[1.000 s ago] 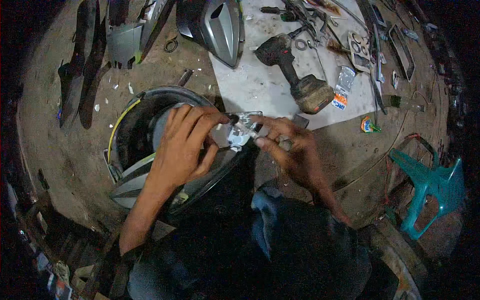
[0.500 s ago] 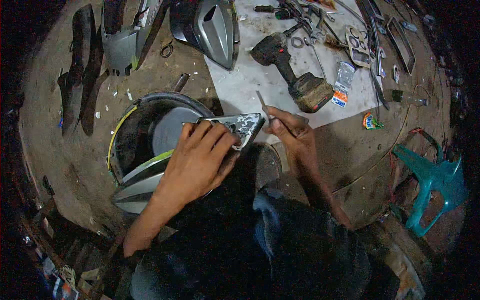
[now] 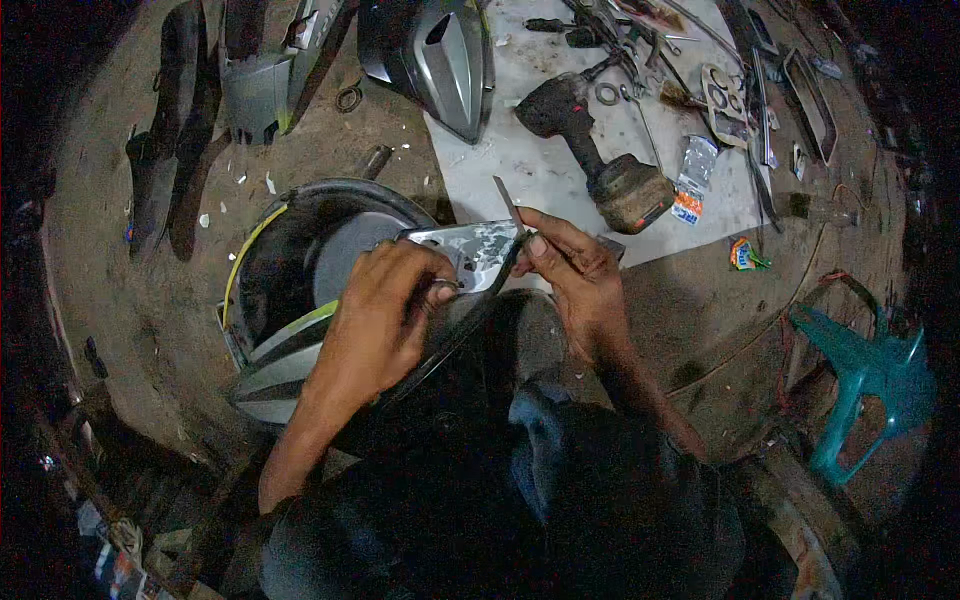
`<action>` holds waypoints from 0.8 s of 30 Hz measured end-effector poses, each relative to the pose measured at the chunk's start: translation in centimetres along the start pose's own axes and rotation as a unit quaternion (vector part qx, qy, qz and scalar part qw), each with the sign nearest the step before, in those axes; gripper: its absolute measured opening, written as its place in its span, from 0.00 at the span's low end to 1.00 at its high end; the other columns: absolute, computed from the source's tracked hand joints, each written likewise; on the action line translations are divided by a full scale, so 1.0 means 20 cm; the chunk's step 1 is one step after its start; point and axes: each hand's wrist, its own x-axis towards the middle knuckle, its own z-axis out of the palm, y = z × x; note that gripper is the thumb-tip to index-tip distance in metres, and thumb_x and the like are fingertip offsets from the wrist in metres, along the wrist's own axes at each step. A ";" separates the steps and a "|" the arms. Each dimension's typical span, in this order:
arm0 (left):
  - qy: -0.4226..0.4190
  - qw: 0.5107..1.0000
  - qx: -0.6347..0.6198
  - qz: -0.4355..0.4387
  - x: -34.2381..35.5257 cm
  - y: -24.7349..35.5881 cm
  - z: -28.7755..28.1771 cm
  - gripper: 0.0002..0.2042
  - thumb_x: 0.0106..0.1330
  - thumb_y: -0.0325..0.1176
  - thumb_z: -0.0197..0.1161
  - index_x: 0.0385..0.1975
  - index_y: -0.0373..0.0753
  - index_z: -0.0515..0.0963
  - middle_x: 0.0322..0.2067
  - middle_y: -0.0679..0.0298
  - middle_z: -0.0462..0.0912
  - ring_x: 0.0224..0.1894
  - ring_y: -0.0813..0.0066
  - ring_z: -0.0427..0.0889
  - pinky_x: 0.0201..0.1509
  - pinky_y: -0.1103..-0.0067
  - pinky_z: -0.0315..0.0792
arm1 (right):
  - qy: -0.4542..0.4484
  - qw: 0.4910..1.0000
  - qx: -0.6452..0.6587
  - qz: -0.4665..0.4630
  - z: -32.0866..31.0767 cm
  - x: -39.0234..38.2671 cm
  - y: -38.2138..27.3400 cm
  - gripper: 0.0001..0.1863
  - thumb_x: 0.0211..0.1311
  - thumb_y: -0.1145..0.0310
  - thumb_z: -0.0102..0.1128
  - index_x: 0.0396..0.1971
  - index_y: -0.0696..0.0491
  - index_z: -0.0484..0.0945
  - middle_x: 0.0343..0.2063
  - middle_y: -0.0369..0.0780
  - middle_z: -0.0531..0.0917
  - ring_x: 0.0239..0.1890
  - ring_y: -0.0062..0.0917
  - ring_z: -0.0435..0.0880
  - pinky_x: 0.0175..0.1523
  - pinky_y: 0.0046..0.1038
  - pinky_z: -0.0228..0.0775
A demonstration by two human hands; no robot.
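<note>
The floor (image 3: pixel 300 160) is brown, worn and dotted with pale flecks, and a stained white sheet (image 3: pixel 505 150) covers part of it at the upper centre. A dark cordless tool (image 3: pixel 583 150) lies on the sheet, with a metal ring (image 3: pixel 607 93) and a foil packet (image 3: pixel 694 178) near it. A silver-and-black fairing (image 3: pixel 440 70) lies at the top centre, and a teal panel (image 3: pixel 865 385) at the right of the frame.

Half a second ago the thin blade (image 3: pixel 507 200) stood clear of the patchy silver plate (image 3: pixel 485 250), off to its right; now its lower part comes right up against the plate's right end in the picture, though actual contact cannot be made out. A full second ago the blade slanted across the plate toward the left hand; now it points to the top of the frame. The left hand's fingers, more spread over the plate half a second ago, are drawn in, baring more of its flaking surface.

The plate is at the centre of the frame, just right of a hollow black part with a yellow edge (image 3: pixel 400 195). The left hand (image 3: pixel 375 315) is curled at the plate's left portion, thumb and forefinger close together; whether they pinch anything, I cannot tell. The right hand (image 3: pixel 580 285) is narrowed around the blade, holding it between thumb and fingers.
</note>
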 end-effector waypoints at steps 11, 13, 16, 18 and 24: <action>0.288 0.943 -0.109 -0.125 0.05 -0.09 -0.22 0.08 0.77 0.30 0.66 0.49 0.34 0.87 0.42 0.61 0.89 0.46 0.73 0.86 0.54 0.76 0.77 | -0.042 0.999 0.009 -0.022 0.02 0.12 -0.02 0.22 0.81 0.63 0.62 0.68 0.56 0.80 0.44 0.38 0.90 0.47 0.21 0.87 0.60 0.28 0.77; 0.286 0.950 -0.073 -0.103 0.10 -0.04 -0.28 0.08 0.78 0.30 0.66 0.49 0.33 0.87 0.41 0.61 0.89 0.46 0.73 0.86 0.54 0.76 0.78 | -0.039 0.999 -0.011 -0.025 0.02 0.15 -0.03 0.22 0.81 0.64 0.62 0.68 0.56 0.80 0.44 0.38 0.90 0.47 0.21 0.87 0.60 0.28 0.78; 0.273 0.960 -0.014 -0.065 0.21 -0.05 -0.31 0.12 0.77 0.30 0.66 0.56 0.37 0.87 0.44 0.58 0.91 0.46 0.71 0.87 0.53 0.75 0.79 | -0.066 0.998 0.021 -0.002 0.01 0.16 -0.08 0.22 0.82 0.70 0.60 0.69 0.61 0.78 0.43 0.38 0.86 0.45 0.21 0.82 0.59 0.30 0.76; 0.235 0.970 0.029 -0.051 0.29 -0.13 -0.30 0.19 0.77 0.35 0.67 0.65 0.42 0.84 0.53 0.52 0.91 0.46 0.66 0.88 0.53 0.72 0.80 | -0.051 0.999 0.010 -0.004 -0.01 0.16 -0.07 0.23 0.81 0.69 0.60 0.69 0.61 0.77 0.42 0.38 0.86 0.44 0.21 0.82 0.58 0.29 0.76; 0.171 0.978 0.101 -0.059 0.27 -0.21 -0.25 0.18 0.78 0.39 0.63 0.63 0.41 0.84 0.62 0.47 0.85 0.62 0.45 0.84 0.69 0.62 0.76 | -0.007 0.991 -0.121 -0.052 0.00 0.09 -0.16 0.20 0.79 0.68 0.63 0.65 0.58 0.82 0.42 0.38 0.88 0.44 0.22 0.84 0.56 0.27 0.76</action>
